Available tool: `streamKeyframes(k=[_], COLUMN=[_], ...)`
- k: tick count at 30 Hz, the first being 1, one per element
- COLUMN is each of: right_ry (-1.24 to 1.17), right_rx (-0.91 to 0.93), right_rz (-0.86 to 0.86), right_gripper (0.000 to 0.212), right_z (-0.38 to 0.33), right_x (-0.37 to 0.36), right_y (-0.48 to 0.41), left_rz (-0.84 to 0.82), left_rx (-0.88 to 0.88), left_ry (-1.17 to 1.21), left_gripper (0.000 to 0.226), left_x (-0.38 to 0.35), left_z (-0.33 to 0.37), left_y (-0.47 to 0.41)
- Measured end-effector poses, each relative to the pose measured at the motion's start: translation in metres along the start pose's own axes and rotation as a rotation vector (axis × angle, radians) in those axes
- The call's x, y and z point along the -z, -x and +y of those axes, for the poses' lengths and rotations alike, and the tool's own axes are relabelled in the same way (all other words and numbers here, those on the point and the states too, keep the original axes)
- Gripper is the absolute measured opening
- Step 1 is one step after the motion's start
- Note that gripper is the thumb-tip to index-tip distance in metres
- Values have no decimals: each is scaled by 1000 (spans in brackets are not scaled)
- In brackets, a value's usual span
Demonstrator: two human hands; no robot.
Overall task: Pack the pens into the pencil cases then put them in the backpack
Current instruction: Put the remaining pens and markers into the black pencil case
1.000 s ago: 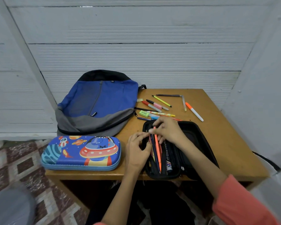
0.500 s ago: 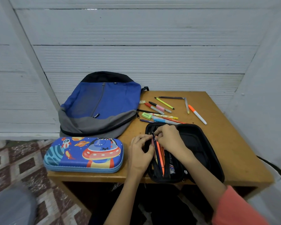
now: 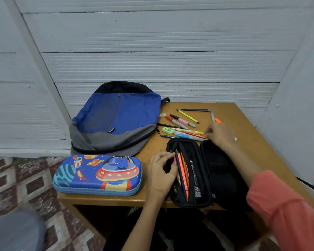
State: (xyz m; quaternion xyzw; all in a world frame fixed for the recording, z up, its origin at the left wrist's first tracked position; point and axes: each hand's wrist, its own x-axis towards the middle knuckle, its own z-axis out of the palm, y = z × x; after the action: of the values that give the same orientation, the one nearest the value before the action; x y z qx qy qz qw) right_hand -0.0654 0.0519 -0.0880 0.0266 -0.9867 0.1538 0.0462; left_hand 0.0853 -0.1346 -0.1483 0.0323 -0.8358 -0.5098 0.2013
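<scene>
The black pencil case point(image 3: 205, 171) lies open at the table's front edge, with several pens and pencils point(image 3: 182, 174) in its left half. My left hand point(image 3: 159, 174) grips the case's left rim, fingers curled over the edge. My right hand point(image 3: 220, 133) is beyond the case, its fingertips at the right ends of the loose pens point(image 3: 187, 132); no pen is lifted. More loose pens point(image 3: 188, 115) lie further back. A blue space-print pencil case point(image 3: 98, 175) lies zipped at the front left. The blue and grey backpack point(image 3: 116, 120) lies flat at the back left.
A green eraser point(image 3: 168, 130) sits among the pens. An orange marker point(image 3: 217, 120) is partly hidden under my right hand. The wooden table point(image 3: 252, 142) stands in a white-walled corner. Patterned floor tiles point(image 3: 16, 180) show on the left.
My right hand left the pens inside the black case and moved back and to the right, onto the loose pens. My left hand stayed on the case's rim.
</scene>
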Motion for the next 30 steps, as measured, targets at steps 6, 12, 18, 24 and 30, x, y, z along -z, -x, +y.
streamKeyframes(k=[6, 12, 18, 24, 30], right_ry=[98, 128, -637, -1174, -1015], right_rx=[-15, 62, 162, 183, 190], right_rz=[-101, 26, 175, 153, -177], right_gripper=[13, 16, 16, 38, 50], right_z=[5, 3, -2, -28, -46], right_x=[-7, -9, 9, 42, 29], right_y=[-19, -11, 0, 29, 54], left_rz=[2, 9, 11, 8, 4], left_rx=[-1, -19, -3, 14, 22], left_ry=[1, -5, -2, -19, -26], left_gripper=[34, 31, 31, 31, 31], left_x=[0, -1, -2, -2, -1], left_z=[0, -2, -5, -4, -2], left_y=[0, -1, -1, -2, -1])
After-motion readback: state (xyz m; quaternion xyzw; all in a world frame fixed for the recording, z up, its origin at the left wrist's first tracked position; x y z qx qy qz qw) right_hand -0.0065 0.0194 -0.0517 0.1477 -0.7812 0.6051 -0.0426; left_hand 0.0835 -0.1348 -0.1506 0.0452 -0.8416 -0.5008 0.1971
